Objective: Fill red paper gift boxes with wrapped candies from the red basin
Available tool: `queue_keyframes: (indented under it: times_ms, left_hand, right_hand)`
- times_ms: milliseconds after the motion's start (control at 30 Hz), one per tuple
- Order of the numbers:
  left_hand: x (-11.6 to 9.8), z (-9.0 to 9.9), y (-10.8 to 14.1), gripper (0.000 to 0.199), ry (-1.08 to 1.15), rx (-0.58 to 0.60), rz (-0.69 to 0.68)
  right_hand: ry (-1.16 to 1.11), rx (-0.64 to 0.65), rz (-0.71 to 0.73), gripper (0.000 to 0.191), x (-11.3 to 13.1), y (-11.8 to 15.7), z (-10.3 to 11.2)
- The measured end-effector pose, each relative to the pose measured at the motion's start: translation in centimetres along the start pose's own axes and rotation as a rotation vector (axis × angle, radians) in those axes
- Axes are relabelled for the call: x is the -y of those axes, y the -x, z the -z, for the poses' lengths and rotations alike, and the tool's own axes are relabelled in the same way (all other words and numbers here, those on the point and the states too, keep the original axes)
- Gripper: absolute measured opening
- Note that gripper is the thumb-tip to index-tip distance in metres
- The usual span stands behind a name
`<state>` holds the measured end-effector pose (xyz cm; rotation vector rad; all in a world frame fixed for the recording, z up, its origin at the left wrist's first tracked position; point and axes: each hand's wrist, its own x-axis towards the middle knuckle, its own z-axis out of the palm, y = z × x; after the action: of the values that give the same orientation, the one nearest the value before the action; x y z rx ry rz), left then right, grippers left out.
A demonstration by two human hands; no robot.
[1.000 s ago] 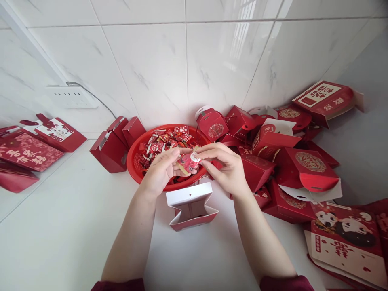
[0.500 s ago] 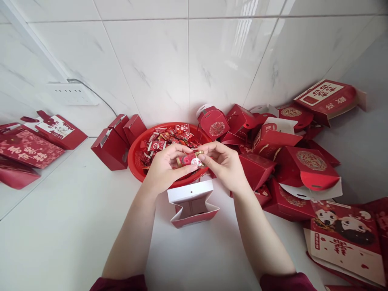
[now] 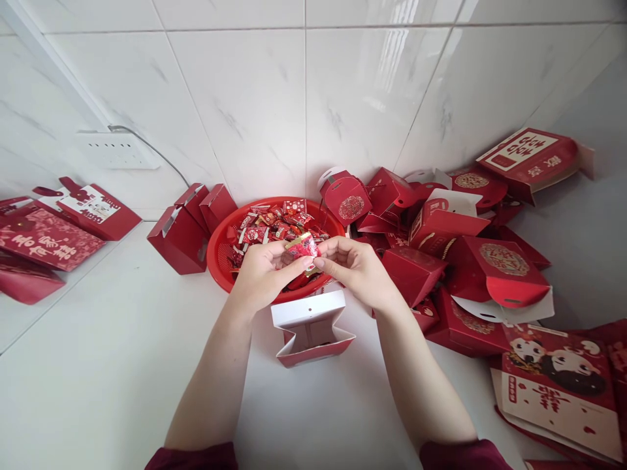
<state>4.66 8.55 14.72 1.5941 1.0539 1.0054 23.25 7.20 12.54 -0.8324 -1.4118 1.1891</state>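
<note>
A wrapped candy [image 3: 304, 246] in red and gold foil is pinched between my two hands, above the front of a red plastic basket [image 3: 219, 274]. My left hand [image 3: 262, 273] grips it from the left, thumb in front. From the other side my right hand [image 3: 353, 269] has thumb and fingertips on its right part. Many more wrapped candies [image 3: 257, 234] fill the basket behind my hands. Just below them a small gift box [image 3: 313, 333], red outside and white inside, stands on the table with its top open; something dark shows in its bottom.
Red gift boxes [image 3: 499, 264] lie heaped on the right, beside a flat printed bag [image 3: 558, 391]. Closed red boxes [image 3: 179, 238] stand left of the basket, others [image 3: 53, 238] at far left. A tiled wall [image 3: 245, 98] with a socket strip [image 3: 117, 151] rises behind.
The candy has been turned between my fingers, from lying sideways to a tilted position. My right hand has shifted slightly left, bringing both thumbs together. The boxes and basket stay put.
</note>
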Motion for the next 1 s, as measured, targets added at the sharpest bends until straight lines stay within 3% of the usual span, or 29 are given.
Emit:
queue_keyframes:
  times_ms: [200,467,1000]
  left_hand:
    - [0.43,-0.18,-0.04,0.022,-0.156,-0.036,-0.027]
    - [-0.09,-0.30,-0.10,0.021,-0.097,-0.027,-0.053]
    - [-0.29,0.47,-0.04,0.027,-0.291,0.040,-0.108]
  right_hand:
    - [0.131,0.014,0.020,0.017,-0.08,0.06,-0.08]
    - [-0.070,-0.100,0.018,0.031,-0.17,-0.21,-0.60]
    - [-0.066,-0.040,0.021,0.029,-0.07,-0.19,-0.60]
